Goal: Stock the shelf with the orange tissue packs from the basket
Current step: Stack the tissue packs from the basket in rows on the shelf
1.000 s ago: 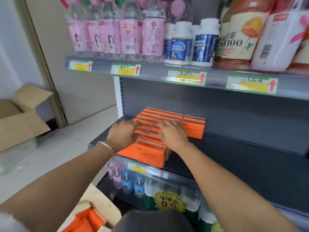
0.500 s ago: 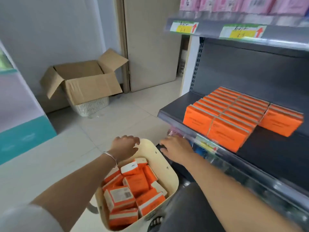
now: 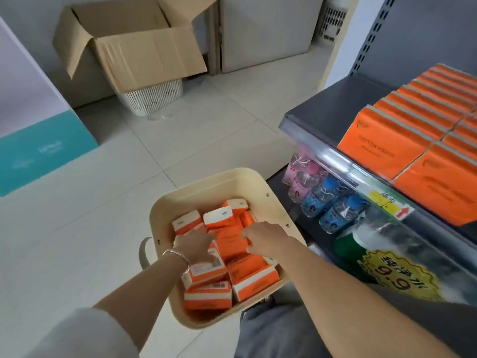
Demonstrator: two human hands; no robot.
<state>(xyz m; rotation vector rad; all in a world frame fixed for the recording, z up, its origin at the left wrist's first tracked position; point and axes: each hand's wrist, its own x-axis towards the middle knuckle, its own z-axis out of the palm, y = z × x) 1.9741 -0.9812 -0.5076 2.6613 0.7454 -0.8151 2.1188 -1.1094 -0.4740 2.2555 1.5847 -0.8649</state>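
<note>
Both hands have dropped from the shelf [image 3: 335, 104] into the basket [image 3: 206, 182]. Left hand [image 3: 196, 244] and right hand [image 3: 263, 239] lie on the tissue packs [image 3: 206, 295] beneath the fingers; clamped or not, I cannot tell. Another load looks due.

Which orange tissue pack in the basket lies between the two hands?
The central pack, broad orange face up: the left hand is at one edge, the right hand at the other.

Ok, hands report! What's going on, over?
Left hand and right hand down on tissue packs in basket; grip unclear. Shelf part stocked. Nothing blocking.
</note>
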